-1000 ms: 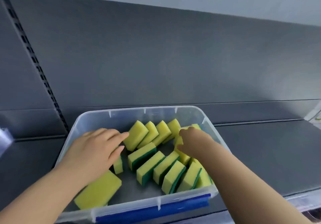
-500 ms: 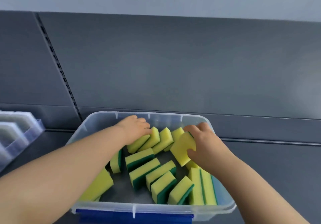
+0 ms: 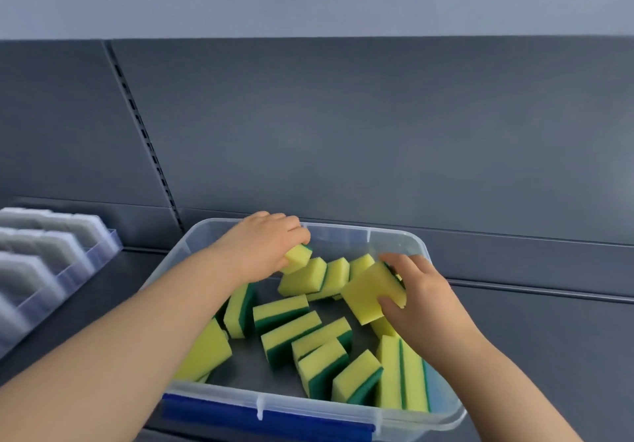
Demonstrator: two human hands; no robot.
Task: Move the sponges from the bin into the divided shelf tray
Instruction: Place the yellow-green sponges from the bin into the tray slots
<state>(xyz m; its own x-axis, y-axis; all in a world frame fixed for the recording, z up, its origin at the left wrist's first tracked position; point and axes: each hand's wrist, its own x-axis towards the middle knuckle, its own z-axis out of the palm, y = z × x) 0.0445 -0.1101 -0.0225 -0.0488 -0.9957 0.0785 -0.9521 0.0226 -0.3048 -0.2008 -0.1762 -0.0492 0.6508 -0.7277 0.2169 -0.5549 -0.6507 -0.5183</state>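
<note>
Inside the clear bin (image 3: 417,246), my left hand (image 3: 260,246) pinches one sponge (image 3: 297,258) while my right hand (image 3: 420,296) grips another sponge (image 3: 368,292).

A single head-worn camera looks forward and down from close above the bin (image 3: 343,237) on the shelf (image 3: 549,338), facing the grey back panel (image 3: 377,133). Its wide lens also catches the tray (image 3: 109,244) at the left edge.

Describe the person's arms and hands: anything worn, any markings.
The left hand and the right hand are both bare: no gloves and no rings show. The forearms are bare as well, with no sleeves, watch or wristband in view. No tattoos, plasters or other markings are visible on them.
</note>
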